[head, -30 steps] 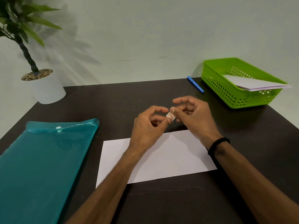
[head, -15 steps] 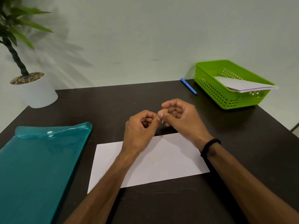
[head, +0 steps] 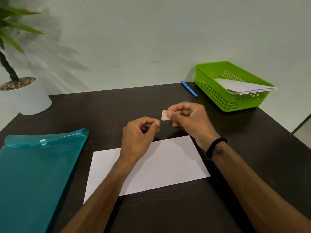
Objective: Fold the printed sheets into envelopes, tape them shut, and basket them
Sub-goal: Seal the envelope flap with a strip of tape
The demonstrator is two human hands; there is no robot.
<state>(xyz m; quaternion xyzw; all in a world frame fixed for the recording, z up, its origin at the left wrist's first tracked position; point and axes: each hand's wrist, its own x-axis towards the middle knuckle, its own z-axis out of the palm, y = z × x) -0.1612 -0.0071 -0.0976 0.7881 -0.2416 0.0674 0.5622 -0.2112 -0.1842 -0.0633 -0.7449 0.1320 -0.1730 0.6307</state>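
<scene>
Several finished envelopes (head: 242,86) lie in basket (head: 212,88), upper right | centre envelope (head: 151,167) awaits sealing | small piece, possibly tape (head: 165,115), pinched by right hand (head: 188,120) | left hand (head: 139,135) curled, seemingly empty.

bare dark table (head: 117,105) lies open ahead; green basket (head: 217,96) and blue pen (head: 189,89) block far right, teal folder (head: 33,174) and, seemingly, pot (head: 27,100) crowd left.

a dark brown surface (head: 252,148) carries a plain white envelope (head: 168,165), a translucent teal folder (head: 33,174), a blue pen (head: 189,89), a lime-green lattice basket (head: 217,93) with white envelopes (head: 242,87), a white plant pot (head: 28,100); the small stamp (head: 165,115) is pinkish-white.
</scene>
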